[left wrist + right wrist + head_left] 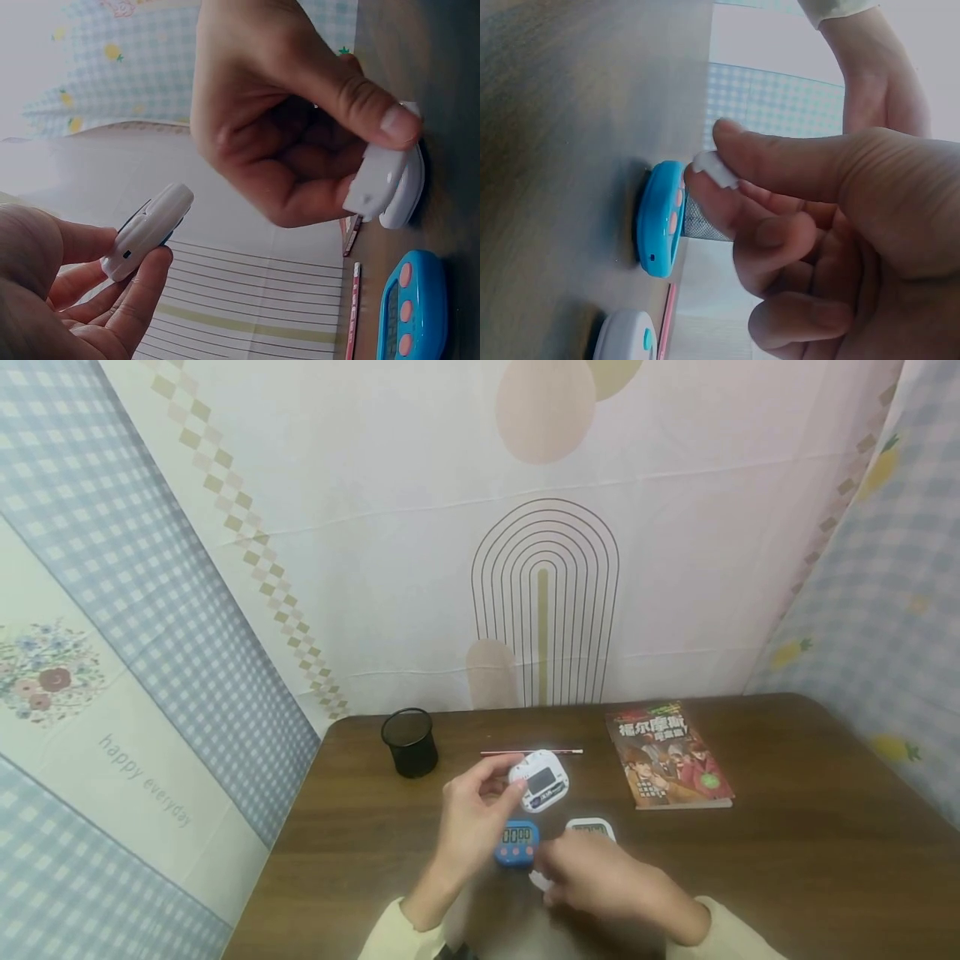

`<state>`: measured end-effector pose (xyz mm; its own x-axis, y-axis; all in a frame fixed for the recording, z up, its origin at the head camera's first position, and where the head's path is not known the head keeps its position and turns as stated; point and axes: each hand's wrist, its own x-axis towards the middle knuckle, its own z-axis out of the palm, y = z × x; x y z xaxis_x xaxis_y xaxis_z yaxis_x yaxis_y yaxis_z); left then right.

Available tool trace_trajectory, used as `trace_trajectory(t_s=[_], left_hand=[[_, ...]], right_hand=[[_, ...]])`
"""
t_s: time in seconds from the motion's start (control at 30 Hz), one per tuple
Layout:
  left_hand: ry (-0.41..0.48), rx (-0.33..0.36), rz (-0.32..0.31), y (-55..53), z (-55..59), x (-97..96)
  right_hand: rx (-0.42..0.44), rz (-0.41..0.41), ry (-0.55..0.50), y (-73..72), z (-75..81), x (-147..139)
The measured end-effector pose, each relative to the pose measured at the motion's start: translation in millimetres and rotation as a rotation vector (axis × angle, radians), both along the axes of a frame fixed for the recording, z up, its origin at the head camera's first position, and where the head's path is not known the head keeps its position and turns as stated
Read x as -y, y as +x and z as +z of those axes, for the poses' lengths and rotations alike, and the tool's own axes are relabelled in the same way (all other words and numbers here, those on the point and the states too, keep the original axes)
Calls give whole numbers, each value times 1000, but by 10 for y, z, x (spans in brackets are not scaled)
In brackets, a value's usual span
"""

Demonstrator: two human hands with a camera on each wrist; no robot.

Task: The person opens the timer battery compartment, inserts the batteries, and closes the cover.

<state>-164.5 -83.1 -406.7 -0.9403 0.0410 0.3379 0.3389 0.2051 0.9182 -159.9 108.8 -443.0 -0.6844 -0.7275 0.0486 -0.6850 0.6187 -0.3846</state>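
My left hand (pixel 472 818) pinches a white digital timer (pixel 542 781) by its edge, above the table. Its back faces the head camera, showing a dark rectangular area; in the left wrist view the timer (pixel 148 229) appears edge-on between thumb and fingers. Low at the right, my right hand (pixel 600 868) holds a small white plastic cover (pixel 715 169) between thumb and index finger, the other fingers curled. A blue timer (pixel 516 843) with pink buttons lies between the hands. Another white timer (pixel 592 823) on the table is partly hidden behind the right hand.
A black mesh pen cup (pixel 411 747) stands at the back left of the brown wooden table (pixel 810 827). A thin red-and-white pencil (pixel 495 752) lies behind the hands. At the back right is a comic-covered book (pixel 670 760). Patterned cloths (pixel 405 610) hang around the table.
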Motion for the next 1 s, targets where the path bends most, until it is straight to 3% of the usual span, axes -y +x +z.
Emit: trace_trajectory(t_s=[0.33, 0.57, 0.83, 1.0], left_hand=[[-17, -6, 21, -5, 14, 17], [-17, -51, 35, -22, 3, 27], [-4, -58, 62, -20, 0, 24], [3, -46, 78, -14, 7, 16]], right_hand=[[37, -55, -158, -53, 46, -35], [177, -43, -381, -80, 93, -55], [434, -64, -579, -84, 193, -81], [489, -110, -662, -120, 224, -111]])
